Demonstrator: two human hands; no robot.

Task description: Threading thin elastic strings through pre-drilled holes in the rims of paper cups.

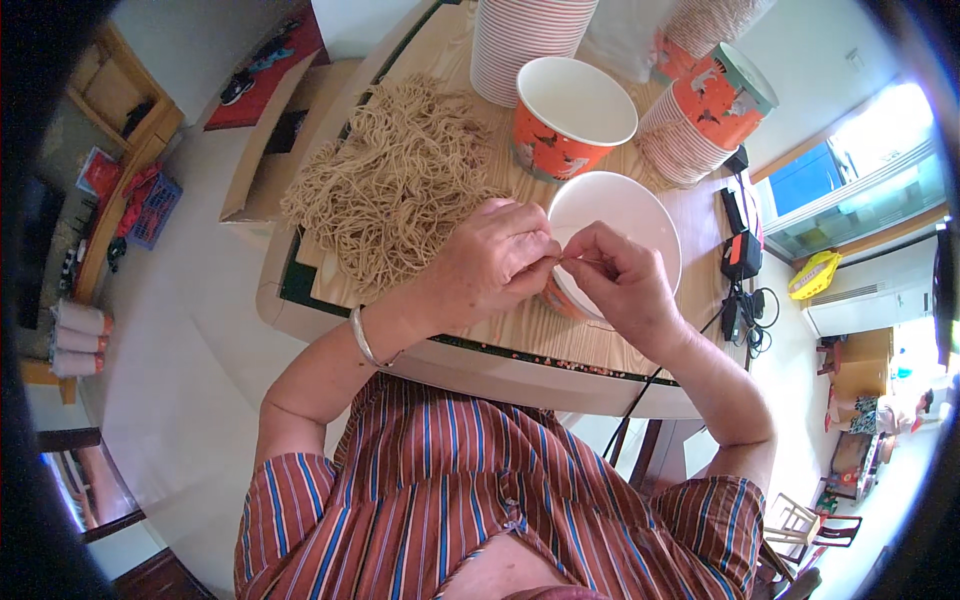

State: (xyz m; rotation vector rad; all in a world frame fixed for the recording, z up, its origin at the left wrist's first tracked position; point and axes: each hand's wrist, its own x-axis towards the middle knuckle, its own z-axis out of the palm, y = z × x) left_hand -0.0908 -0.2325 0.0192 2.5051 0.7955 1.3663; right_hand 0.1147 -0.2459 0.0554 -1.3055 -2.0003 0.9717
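Note:
My left hand (497, 258) and my right hand (622, 285) meet fingertip to fingertip at the near-left rim of a white-lined paper bucket (640, 225). Both are closed in a pinch on a thin tan string (562, 258); only a short bit of it shows, and the fingers hide the rest. To the left of the bucket, a loose, tangled heap of tan strings (385, 180) spreads over the wood-grain table. Behind it stands a second paper bucket (575, 120), orange with animal figures and a white inside.
Tall stacks of nested paper buckets rise at the back (525, 45) and the back right (690, 125). Black cables with a power adapter (740, 255) hang by the table's right edge. An open cardboard box (270, 150) sits beyond the table's left side.

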